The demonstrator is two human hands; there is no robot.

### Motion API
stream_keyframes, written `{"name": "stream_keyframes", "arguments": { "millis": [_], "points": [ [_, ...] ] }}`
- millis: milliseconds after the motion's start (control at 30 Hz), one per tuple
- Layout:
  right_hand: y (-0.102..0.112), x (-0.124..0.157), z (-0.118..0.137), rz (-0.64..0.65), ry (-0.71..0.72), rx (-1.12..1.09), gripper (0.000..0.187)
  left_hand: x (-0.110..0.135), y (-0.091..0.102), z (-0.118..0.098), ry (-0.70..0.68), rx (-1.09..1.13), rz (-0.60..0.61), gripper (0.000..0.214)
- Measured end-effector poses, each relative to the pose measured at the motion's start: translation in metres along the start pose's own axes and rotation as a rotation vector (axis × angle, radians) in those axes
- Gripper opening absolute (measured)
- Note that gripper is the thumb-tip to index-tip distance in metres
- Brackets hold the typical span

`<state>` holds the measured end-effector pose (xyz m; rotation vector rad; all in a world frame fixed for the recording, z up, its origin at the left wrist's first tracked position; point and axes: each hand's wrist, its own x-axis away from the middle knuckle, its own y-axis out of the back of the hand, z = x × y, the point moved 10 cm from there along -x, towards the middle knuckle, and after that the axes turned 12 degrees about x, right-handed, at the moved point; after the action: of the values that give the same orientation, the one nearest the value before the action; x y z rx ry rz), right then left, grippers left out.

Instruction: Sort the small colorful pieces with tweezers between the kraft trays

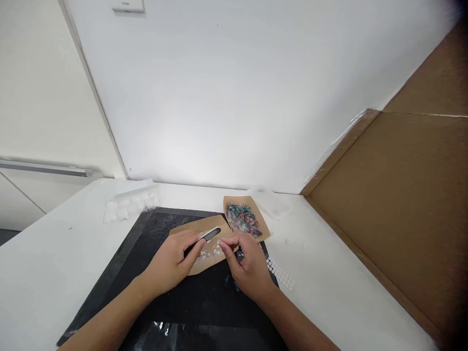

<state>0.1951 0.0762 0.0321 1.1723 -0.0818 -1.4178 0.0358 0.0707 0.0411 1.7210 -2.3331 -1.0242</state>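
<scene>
My left hand (174, 258) is closed around a slim, round-ended tool (212, 234) with a dark flat face and a white edge; its exact kind is unclear. The thumb and index finger of my right hand (250, 265) are pinched together at a tiny white piece (219, 242), close to the tool's tip. Below both hands lies a brown paper tray (199, 224) with small white and clear bits (206, 254) in it. Behind my right hand, a second brown paper tray (263, 229) holds a pile of shiny blue-green, pink and clear small pieces (243, 219).
A black mat (175, 307) covers the table's middle. Right of it lies a sheet of white dots (281, 274). A clear plastic tray (122, 207) stands at back left, a translucent lid or tray (274, 204) at back right. Cardboard (395, 195) walls the right side.
</scene>
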Motion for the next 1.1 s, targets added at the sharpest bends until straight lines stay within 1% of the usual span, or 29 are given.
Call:
{"name": "stream_keyframes", "arguments": {
  "millis": [133,233,567,700,833,933,1100],
  "points": [
    [0.005,0.000,-0.011,-0.061,-0.086,-0.002,0.016,0.001,-0.003,-0.002,-0.011,-0.009,0.038,0.033],
    [0.005,0.002,-0.017,-0.071,-0.129,-0.042,0.017,0.001,-0.003,-0.003,-0.007,-0.029,0.046,0.034],
    [-0.004,0.003,-0.014,0.007,-0.142,-0.083,0.016,0.002,-0.010,-0.001,0.018,0.008,0.107,0.040],
    [-0.002,0.003,-0.010,-0.020,-0.082,-0.034,0.014,0.004,-0.011,0.003,0.054,0.052,0.115,0.043],
    [-0.002,0.002,-0.002,-0.027,0.037,0.052,0.011,0.004,-0.014,0.006,0.106,0.107,0.128,0.046],
    [-0.003,0.002,0.002,-0.019,0.104,0.076,0.011,0.003,-0.016,0.006,0.119,0.144,0.132,0.048],
    [-0.001,0.002,0.005,-0.043,0.127,0.114,0.012,0.004,-0.017,0.007,0.147,0.226,0.136,0.050]
  ]
}}
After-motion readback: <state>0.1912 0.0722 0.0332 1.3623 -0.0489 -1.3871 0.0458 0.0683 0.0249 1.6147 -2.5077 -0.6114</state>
